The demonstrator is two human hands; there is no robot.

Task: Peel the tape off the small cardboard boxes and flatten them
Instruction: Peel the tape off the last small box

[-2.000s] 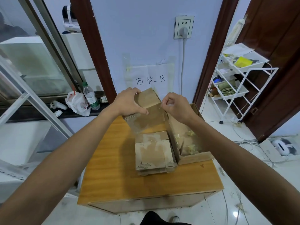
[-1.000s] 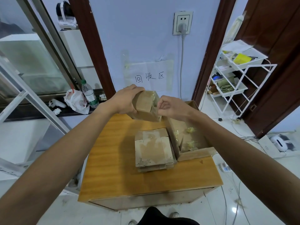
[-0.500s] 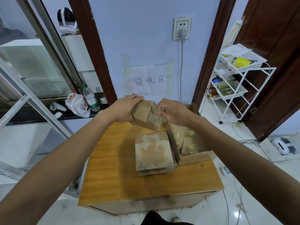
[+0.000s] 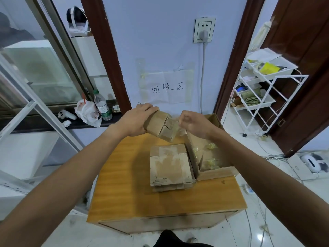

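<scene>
Two hands are up over the far end of the surface (image 4: 124, 180), with both bare arms stretched forward from the bottom corners of the view. The left hand (image 4: 137, 120) is wrapped around a small box (image 4: 158, 126), fingers curled over its top edge and palm against its left side. It's holding the box tilted in the air, well clear of the wood. The right hand (image 4: 194, 124) sits just beside the box's right end. Its fingers are curled in tight, pinching a strip of clear tape (image 4: 175, 126) that's partly lifted off the end flaps but looks stuck to the cardboard at its lower part. Can't tell exactly which fingers are doing the pinching, it's a bit blurry there.

Below the hands, a stack of flattened boxes (image 4: 170, 166) lies in the middle of the surface, with several pieces lying flat on top of each other. Right up against its right side is an open carton (image 4: 216, 173), flaps up. Inside it are a few crumpled wads (image 4: 211, 146) of yellowish tape, scattered along the bottom and near the walls.
</scene>
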